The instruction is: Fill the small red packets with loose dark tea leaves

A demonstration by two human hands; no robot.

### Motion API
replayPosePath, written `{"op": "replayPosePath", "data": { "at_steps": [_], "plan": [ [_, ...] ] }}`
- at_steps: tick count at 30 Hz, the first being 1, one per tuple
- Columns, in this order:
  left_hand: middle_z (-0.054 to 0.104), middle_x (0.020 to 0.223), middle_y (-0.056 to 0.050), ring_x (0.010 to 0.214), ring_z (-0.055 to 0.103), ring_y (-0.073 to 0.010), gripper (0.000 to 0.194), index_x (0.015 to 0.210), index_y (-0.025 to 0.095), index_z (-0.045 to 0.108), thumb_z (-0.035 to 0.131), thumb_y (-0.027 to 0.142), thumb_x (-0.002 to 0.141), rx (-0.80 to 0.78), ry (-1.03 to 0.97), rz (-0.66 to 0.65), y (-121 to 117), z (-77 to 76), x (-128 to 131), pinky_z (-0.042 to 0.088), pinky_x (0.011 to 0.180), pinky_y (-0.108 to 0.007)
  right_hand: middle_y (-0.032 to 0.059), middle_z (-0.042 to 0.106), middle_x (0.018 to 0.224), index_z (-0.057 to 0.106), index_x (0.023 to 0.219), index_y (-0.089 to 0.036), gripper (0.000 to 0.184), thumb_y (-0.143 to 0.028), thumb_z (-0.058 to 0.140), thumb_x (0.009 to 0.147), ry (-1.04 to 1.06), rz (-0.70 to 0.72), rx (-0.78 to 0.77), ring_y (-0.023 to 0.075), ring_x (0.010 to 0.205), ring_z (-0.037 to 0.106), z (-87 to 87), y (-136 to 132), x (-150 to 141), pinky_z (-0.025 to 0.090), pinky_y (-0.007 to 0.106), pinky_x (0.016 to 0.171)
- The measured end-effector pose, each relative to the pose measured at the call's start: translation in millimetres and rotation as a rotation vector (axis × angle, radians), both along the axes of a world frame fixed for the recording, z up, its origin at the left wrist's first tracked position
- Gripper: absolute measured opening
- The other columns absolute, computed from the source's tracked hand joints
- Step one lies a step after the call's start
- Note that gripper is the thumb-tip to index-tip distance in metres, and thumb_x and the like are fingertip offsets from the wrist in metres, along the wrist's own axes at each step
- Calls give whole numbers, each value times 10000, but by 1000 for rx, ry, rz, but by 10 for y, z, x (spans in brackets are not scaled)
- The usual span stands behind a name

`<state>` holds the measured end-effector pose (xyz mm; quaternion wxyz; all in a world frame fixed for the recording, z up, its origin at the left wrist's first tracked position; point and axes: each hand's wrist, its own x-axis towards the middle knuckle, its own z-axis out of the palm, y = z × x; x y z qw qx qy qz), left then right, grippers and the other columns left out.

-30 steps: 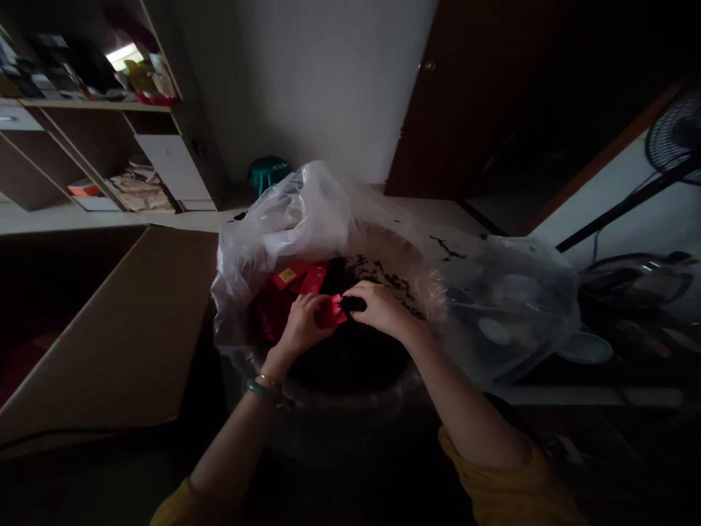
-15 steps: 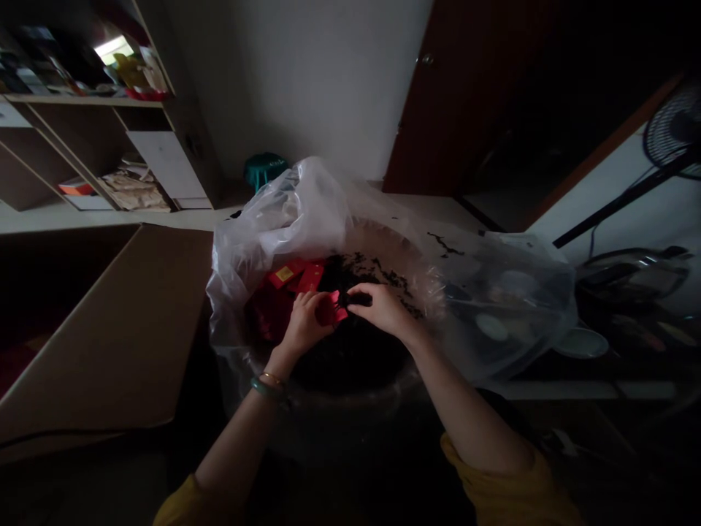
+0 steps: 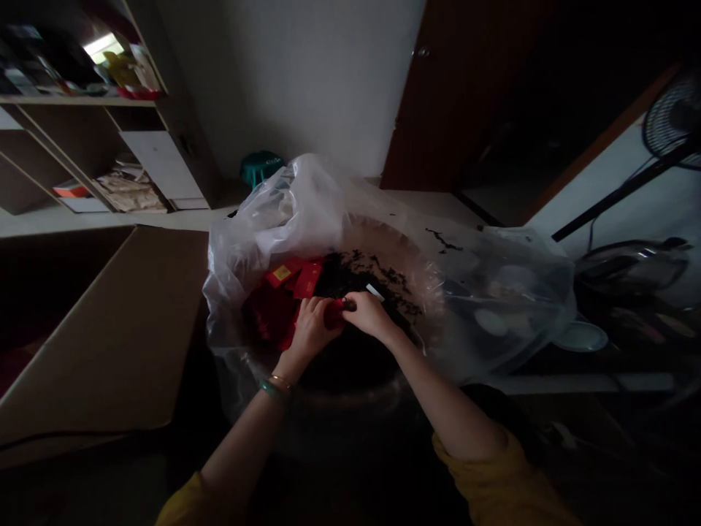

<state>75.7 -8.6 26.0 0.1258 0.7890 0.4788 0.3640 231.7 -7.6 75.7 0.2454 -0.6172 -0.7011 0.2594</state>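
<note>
My left hand is closed round a small red packet, holding it over the plastic-lined tub. At the packet's mouth, my right hand pinches a clump of dark dried leaves, its fingertips touching the packet's edge. More loose dark leaves, looking like tea, fill the lined tub below both hands. To the left, several red packets lie in a heap in the same tub. A small white strip rests on the leaves just beyond my right hand.
The clear plastic liner spreads past the tub to the right, with dark scraps on it. An open cardboard box stands at the left. Behind are a shelf unit, a green-covered object and a door; a fan is at the right.
My right hand has brought the clump of leaves leftward to the red packet's mouth. My left hand has turned the packet and lowered slightly. A white strip now shows on the leaves.
</note>
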Motion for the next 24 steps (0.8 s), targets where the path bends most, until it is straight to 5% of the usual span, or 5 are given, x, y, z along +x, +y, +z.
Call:
{"op": "replayPosePath", "data": {
  "at_steps": [3,7,11,17,24],
  "plan": [
    [654,1037,-96,1001,580,-278,629,1126,168,582,806,345,566,-186,-132,-31,68,114,-126,461,891,-422,32,721,770,687,764,-173,115,-116,648,673,115,11,30,174,719,655,-59,61,65,475,267,683],
    [701,800,-51,741,651,-214,559,1068,129,622,735,483,651,-823,-264,-291,252,322,-393,515,682,-317,19,720,820,690,830,-177,165,-112,630,690,236,75,108,162,757,649,-36,135,173,485,275,732],
    [712,829,-124,748,666,-235,555,993,99,667,480,592,819,-1166,-417,-480,349,442,-463,526,703,-359,21,710,851,696,868,-182,211,-89,615,698,230,174,160,162,796,638,40,162,175,479,276,757],
    [690,762,-95,675,657,-213,392,973,140,686,513,468,845,-1225,-705,-410,352,260,-266,534,643,-346,30,696,806,715,906,-166,204,-214,662,714,101,259,154,164,759,594,103,175,122,440,277,748],
    [693,709,-69,574,644,-165,283,862,137,694,578,392,825,-1222,-889,-405,439,-106,-186,524,557,-286,-49,486,517,602,575,-141,344,-403,555,794,198,277,-46,92,525,411,27,350,98,282,220,518]
  ]
}}
